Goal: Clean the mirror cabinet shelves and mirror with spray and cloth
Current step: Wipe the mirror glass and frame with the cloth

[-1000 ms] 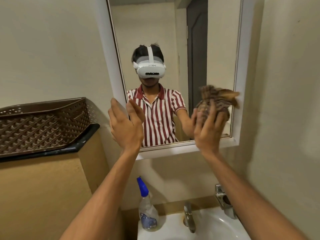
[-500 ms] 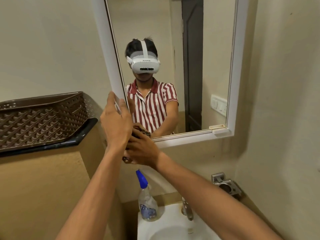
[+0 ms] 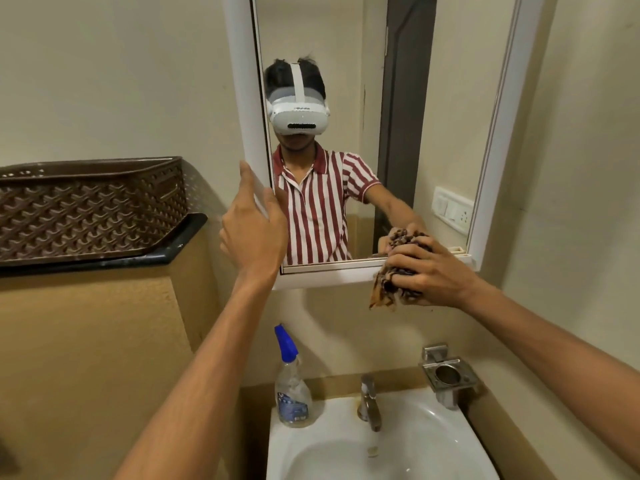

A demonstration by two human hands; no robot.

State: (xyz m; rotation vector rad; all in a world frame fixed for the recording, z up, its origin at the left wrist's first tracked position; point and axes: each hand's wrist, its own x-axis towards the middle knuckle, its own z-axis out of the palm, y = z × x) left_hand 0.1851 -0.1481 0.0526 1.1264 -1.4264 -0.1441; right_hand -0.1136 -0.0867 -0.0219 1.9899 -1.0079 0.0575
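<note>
The white-framed mirror cabinet (image 3: 491,133) hangs on the wall straight ahead, its door shut. My left hand (image 3: 254,233) rests against the lower left edge of the frame, thumb on the outer side and fingers on the front. My right hand (image 3: 427,271) presses a bunched brown patterned cloth (image 3: 389,291) against the frame's bottom rail near the right corner. A clear spray bottle (image 3: 291,386) with a blue nozzle stands on the left rim of the sink below. The mirror reflects a person in a striped shirt.
A white sink (image 3: 446,438) with a metal tap (image 3: 370,403) lies below the cabinet. A metal holder (image 3: 448,375) is fixed to the wall at its right. At left, a brown woven basket (image 3: 90,209) sits on a black-edged ledge (image 3: 180,245).
My right hand swept the cloth from the mirror's right side to the lower left corner, then back along the bottom rail to the right. My left hand stayed at the frame's left edge.
</note>
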